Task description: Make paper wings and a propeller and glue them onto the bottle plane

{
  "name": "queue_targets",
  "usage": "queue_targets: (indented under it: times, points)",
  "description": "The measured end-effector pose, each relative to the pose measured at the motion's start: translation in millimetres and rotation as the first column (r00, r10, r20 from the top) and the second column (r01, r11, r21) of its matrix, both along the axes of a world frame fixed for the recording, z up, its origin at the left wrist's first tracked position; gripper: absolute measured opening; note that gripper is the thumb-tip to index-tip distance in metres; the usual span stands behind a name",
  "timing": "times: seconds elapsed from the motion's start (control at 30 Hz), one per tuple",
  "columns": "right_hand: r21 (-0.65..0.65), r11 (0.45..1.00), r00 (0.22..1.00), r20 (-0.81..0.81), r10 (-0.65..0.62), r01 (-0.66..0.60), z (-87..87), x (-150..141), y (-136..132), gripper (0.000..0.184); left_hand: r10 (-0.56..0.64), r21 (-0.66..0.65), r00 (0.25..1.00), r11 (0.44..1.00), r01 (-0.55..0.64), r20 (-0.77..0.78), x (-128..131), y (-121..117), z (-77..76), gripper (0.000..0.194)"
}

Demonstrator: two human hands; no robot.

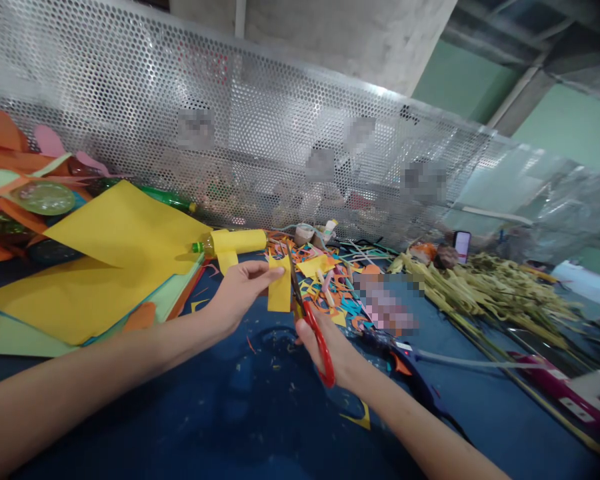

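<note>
My left hand point(240, 293) pinches the upper edge of a small yellow paper strip point(279, 293), which hangs above the blue table. In my right hand point(330, 350) is a pair of red-handled scissors point(324, 350), the fingers in its loops. The dark blades point up and away along the strip's right edge; whether they touch the paper I cannot tell. Just behind my left hand lies a plastic bottle point(207, 245) with a green cap, wrapped in yellow paper point(245, 241).
Yellow sheets point(130, 233) are stacked at left beside colourful paper-decorated bottles point(45, 199). Paper scraps point(325, 267) cover the middle. A glue gun point(420, 380) with a pale stick lies right, near dried husks point(495, 293) and a phone point(461, 247). A perforated metal screen point(280, 120) stands behind.
</note>
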State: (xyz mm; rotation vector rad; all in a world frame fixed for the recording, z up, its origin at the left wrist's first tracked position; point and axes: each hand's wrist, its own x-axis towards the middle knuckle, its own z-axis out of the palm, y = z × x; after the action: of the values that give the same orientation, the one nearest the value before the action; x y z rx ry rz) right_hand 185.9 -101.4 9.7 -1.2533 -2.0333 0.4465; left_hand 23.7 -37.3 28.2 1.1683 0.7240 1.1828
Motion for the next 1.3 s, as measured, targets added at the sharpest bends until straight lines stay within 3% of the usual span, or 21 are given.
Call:
queue_targets:
  times: [0.5,0.77,1.03,1.3]
  points:
    - [-0.043,0.999,0.998,0.069,0.001,0.002,4.6,0,-1,0.028,0.044,0.086,0.998,0.996,-0.040,-0.042,-1,2,-4.0,0.023]
    - [-0.112,0.994,1.000,0.030,0.001,0.002,-0.7,2,2,0.031,0.048,0.060,0.998,0.997,-0.046,-0.035,0,1,-1.2,0.019]
    - [-0.074,0.997,0.999,0.046,-0.019,0.022,-6.1,3,10,0.040,0.012,0.016,1.000,1.000,-0.012,0.024,1,0,-4.5,0.020]
    - [-0.122,0.993,1.000,-0.017,-0.004,0.002,-16.0,7,13,0.046,-0.009,-0.016,0.998,1.000,0.010,0.058,2,-3,-2.4,0.017]
